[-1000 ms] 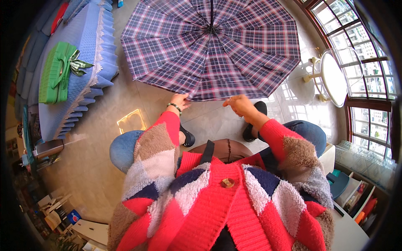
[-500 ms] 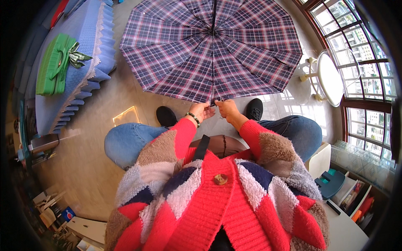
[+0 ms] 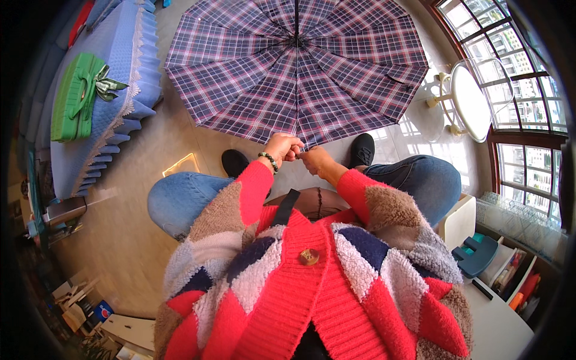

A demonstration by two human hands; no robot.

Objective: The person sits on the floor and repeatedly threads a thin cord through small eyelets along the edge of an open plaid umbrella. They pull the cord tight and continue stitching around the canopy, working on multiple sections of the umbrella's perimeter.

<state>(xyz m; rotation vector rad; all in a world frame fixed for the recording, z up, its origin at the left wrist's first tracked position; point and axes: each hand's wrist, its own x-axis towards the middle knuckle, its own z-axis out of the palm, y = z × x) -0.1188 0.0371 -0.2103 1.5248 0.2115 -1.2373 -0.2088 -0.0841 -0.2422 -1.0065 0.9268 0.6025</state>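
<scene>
Over the tiled floor [image 3: 132,240], the open plaid umbrella [image 3: 252,84] is spread straight ahead (shaft [image 3: 296,17] pointed away), its near rim [image 3: 342,135] pinched by left hand [image 3: 281,147] and right hand [image 3: 317,160], equally near.

Place: a home, living room by its look | to my left: blue quilted cover [image 3: 123,57], lace-edged, ruffled; green case [image 3: 73,99] on it | underfoot: smooth floor [image 3: 126,225] | to my right: brown-framed windows [image 3: 528,111]; white round-seated chair [image 3: 471,102] beside them
</scene>
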